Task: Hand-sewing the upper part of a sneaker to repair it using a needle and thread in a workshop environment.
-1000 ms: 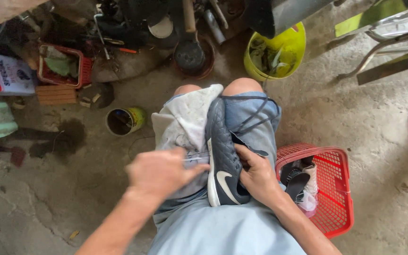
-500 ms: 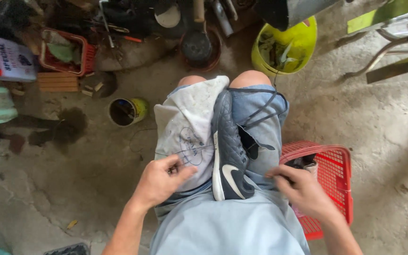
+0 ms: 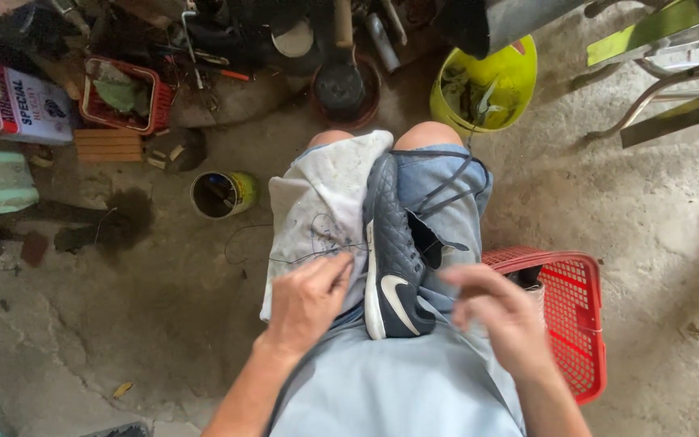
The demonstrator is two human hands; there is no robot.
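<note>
While the person sits with both knees up, a dark quilted shoe [image 3: 394, 251] with a white sole edge lies along the lap between the thighs, toe pointing away, its stitched upper dimpled in a diamond pattern. Beside it on the left thigh a pale, grubby cloth [image 3: 321, 210] is draped, soft and creased, with faint dark marks. The left hand [image 3: 307, 301] rests on the cloth's lower edge, fingers curled narrowly together and pinching a thin dark thread [image 3: 301, 257] that runs across the cloth toward the shoe. The right hand [image 3: 502, 317] hovers just right of the shoe's heel, fingers bent in; it is blurred, so whether it grips anything cannot be told. Dark laces [image 3: 446, 182] loop loosely over the blue shorts. A red plastic mesh basket [image 3: 584, 324] stands at the right, its contents mostly hidden behind the right hand. On the cracked concrete floor [image 3: 123, 324] sit a small open tin [image 3: 222, 194] and a yellow-green bucket [image 3: 519, 81], the latter partly cut off by a dark object above
</note>
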